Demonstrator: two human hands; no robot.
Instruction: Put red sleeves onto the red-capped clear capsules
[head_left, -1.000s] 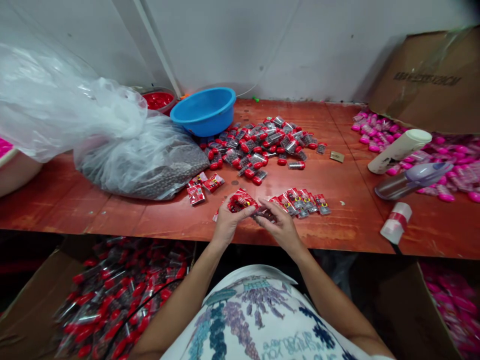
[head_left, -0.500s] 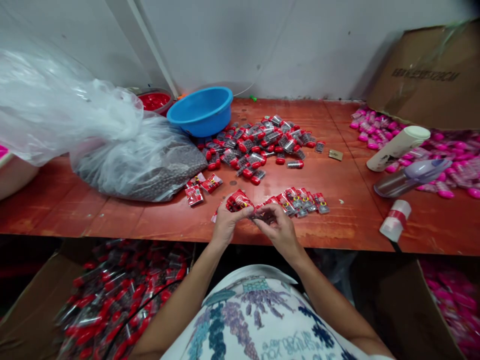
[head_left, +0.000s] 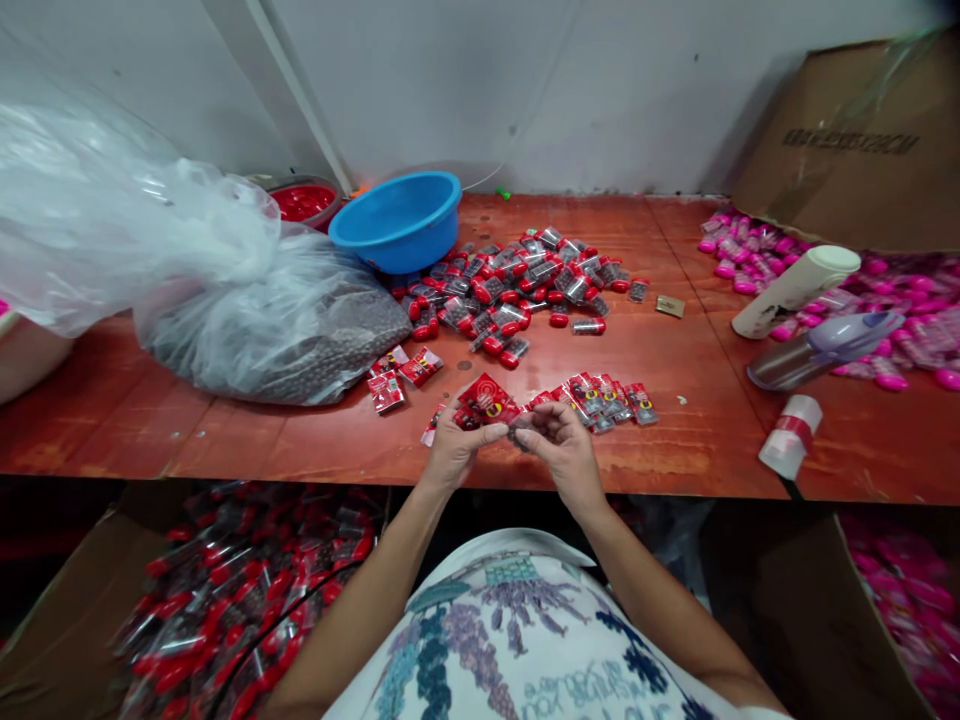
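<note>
Over the table's front edge, my left hand (head_left: 456, 446) is closed on a red printed packet (head_left: 486, 400), which shows above the thumb. My right hand (head_left: 564, 448) pinches the packet's lower right corner, where a dark part shows between the fingertips. Just beyond my right hand lies a row of similar red packets (head_left: 600, 398) with grey ends. A few folded red packets (head_left: 388, 392) rest to the left. Farther back is a heap of small clear containers with red caps (head_left: 517, 290).
A blue basin (head_left: 397, 225) and a clear bag of dark beads (head_left: 300, 330) stand at the left. To the right are a white bottle (head_left: 795, 292), a purple-lidded bottle (head_left: 821, 352), a white roll (head_left: 792, 437) and pink-capped containers (head_left: 900, 300). Below the table, a box holds red-capped containers (head_left: 247, 590).
The packet between my hands has turned flatter toward me, and more of its printed face shows. My right fingers have shifted slightly along its corner.
</note>
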